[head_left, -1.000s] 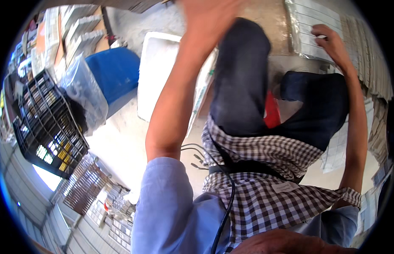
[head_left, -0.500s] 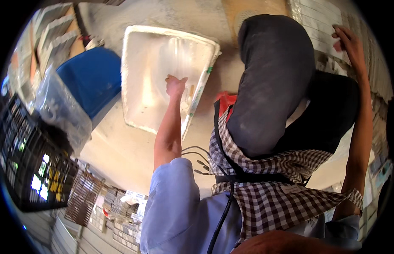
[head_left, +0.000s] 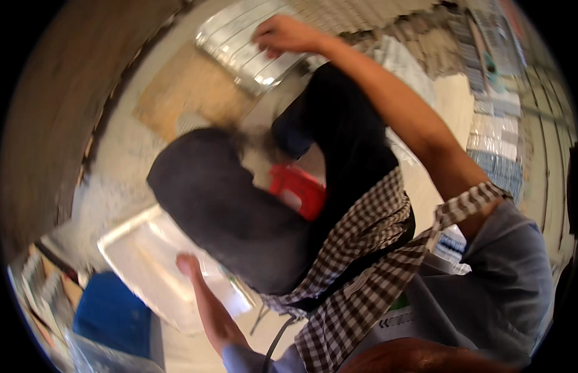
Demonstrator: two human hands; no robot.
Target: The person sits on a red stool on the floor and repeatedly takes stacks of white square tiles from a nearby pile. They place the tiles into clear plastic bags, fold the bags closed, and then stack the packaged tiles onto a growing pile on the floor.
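Note:
My left hand (head_left: 188, 264) is low at the left, over the white tub (head_left: 135, 271) with a pale rim. Its fingers are smeared by motion, so I cannot tell whether they hold anything. The tub's far side is partly covered by my bent knee. Reaching out to the far middle, my right hand (head_left: 281, 36) hovers near a shiny plastic-wrapped bundle (head_left: 230, 38). Its fingers are loosely bent and apart, with nothing visible in them.
A blue bin (head_left: 112, 317) stands left of the tub, with clear plastic sheeting (head_left: 99, 357) beside it. Between my legs is a red plastic stool (head_left: 298, 189). A tan board (head_left: 189, 87) lies on the floor ahead. Wrapped stacks (head_left: 495, 140) line the right side.
The view has swung to the right, so the tub and blue bin now sit lower left. My right arm now stretches forward over the wrapped bundle; my left hand remains over the tub.

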